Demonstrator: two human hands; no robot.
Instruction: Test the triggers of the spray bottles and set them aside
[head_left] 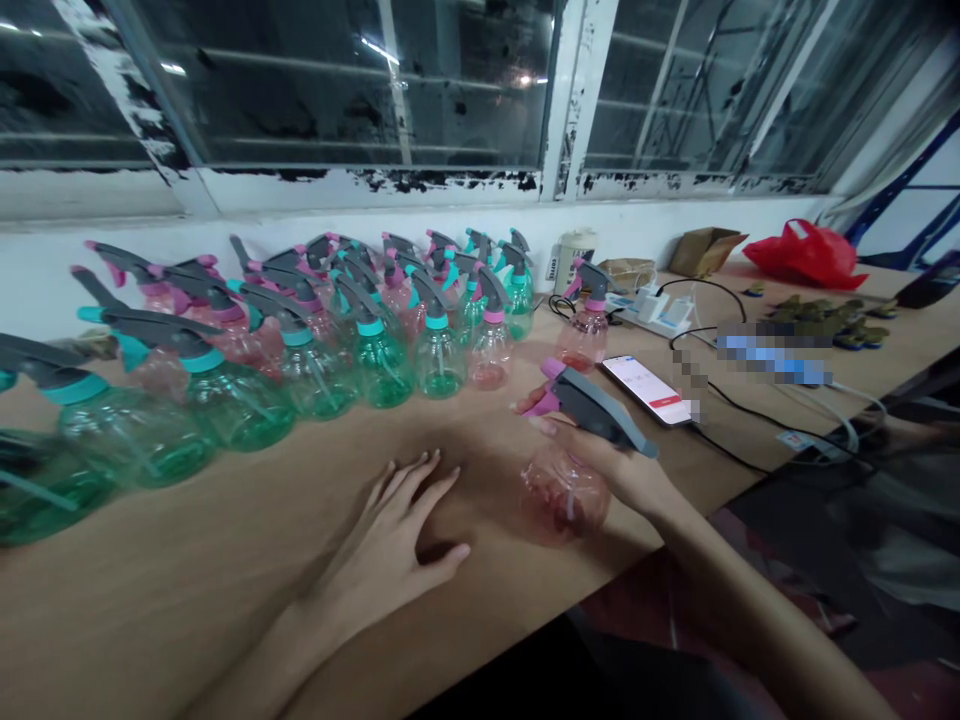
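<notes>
I see my right hand (607, 465) clenched around one clear pink plastic spray bottle (564, 492) with a grey trigger, above the smooth wooden bench (225, 570) edge; my left hand (390, 545) lies flat, released.

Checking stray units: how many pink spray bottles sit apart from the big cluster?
2. One pink translucent spray bottle is gripped in the right hand at the table edge; another stands alone by the white power strip. None seem hidden.

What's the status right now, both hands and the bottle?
Left hand flat on table, empty. Right hand grips pink spray bottle by its neck. Phone lies just beyond.
</notes>
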